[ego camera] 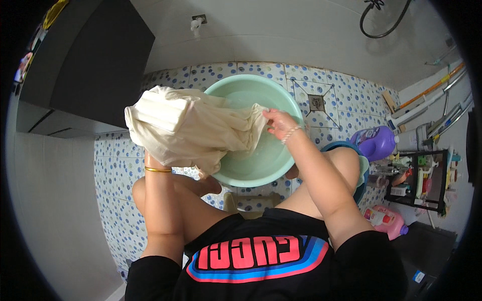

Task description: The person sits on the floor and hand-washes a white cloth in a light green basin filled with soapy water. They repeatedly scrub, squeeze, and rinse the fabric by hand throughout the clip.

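Observation:
A wet cream cloth garment (211,128) is stretched over the left side of a round mint-green plastic basin (297,113). Cloudy water (263,161) stands in the basin, and the garment's lower folds hang down to it. My right hand (279,122) pinches the garment's gathered right end between thumb and fingers, above the water. From below, my left hand (152,158) goes under the garment's left part; only the wrist region shows, and its fingers are hidden by fabric. On top of that part is a flat, ridged, pale patch.
A floor drain (316,102) lies beyond the basin at right. Purple (374,143) and pink (391,222) bottles, a blue tub (362,192) and a black rack (414,180) stand at right. A dark cabinet (101,64) juts in at left; a wall tap (196,23) is ahead.

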The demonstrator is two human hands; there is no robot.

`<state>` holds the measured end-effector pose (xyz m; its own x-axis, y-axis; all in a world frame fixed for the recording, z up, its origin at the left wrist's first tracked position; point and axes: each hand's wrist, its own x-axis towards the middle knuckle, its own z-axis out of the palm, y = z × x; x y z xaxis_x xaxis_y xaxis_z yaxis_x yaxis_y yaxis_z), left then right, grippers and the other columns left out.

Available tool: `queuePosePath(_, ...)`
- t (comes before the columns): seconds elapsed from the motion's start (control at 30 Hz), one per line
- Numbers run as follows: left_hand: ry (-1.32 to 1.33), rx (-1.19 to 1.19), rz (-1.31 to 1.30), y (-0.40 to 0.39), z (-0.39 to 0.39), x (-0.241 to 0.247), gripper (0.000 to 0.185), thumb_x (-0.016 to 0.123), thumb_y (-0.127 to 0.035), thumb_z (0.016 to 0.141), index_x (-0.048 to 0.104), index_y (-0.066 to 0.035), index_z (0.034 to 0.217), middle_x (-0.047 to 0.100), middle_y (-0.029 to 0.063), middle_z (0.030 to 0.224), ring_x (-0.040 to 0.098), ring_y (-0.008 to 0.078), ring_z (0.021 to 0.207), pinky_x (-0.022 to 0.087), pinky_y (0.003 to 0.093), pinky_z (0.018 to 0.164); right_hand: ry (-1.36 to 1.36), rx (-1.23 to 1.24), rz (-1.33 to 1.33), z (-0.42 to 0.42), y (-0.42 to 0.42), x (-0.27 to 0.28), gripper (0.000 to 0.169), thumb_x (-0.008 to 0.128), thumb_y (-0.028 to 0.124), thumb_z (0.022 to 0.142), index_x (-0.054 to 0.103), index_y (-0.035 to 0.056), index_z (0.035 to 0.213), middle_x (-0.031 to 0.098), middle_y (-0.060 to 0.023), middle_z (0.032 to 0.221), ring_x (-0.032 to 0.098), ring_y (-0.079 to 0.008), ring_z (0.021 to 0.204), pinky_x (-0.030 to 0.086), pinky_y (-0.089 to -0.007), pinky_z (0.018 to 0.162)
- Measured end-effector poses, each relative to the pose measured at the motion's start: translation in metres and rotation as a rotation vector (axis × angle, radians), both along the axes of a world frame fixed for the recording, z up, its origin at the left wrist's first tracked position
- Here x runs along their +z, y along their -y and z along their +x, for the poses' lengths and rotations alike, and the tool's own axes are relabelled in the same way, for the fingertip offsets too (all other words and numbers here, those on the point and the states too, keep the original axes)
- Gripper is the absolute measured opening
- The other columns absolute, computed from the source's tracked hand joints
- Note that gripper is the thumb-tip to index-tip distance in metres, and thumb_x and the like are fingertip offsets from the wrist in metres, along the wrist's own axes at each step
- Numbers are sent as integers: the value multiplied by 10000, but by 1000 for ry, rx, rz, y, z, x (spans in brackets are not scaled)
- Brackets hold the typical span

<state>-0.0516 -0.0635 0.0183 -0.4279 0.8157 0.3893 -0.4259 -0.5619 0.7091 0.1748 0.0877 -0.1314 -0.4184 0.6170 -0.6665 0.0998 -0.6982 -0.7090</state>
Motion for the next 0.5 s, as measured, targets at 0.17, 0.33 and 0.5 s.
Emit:
queuePosePath(0.17,-90,33,-84,3,-5,-5,377,435,-398,774,521,-55,906,523,100,882,494,244,860,386,392,802,-794,-71,-213,20,-3,59,386,452,215,842,470,-32,1138,474,-177,1215,421,-301,1164,276,-497,999)
queuePosePath(0.33,-360,111,-225,4,-4,-1,332,512,-358,735,543,-76,907,538,88,874,504,237,843,390,374,783,-725,-207,-191,10,11,41,482,515,207,798,421,-27,1209,472,-169,1224,416,-316,1180,353,-478,969)
queuePosePath(0.5,-1021,274,-363,-1,1,15,308,590,-318,696,566,-97,908,553,77,867,514,229,826,393,357,765,-338,554,620,-9,21,-11,404,461,217,880,421,63,1251,471,-103,1249,471,-228,1122,390,-386,968)
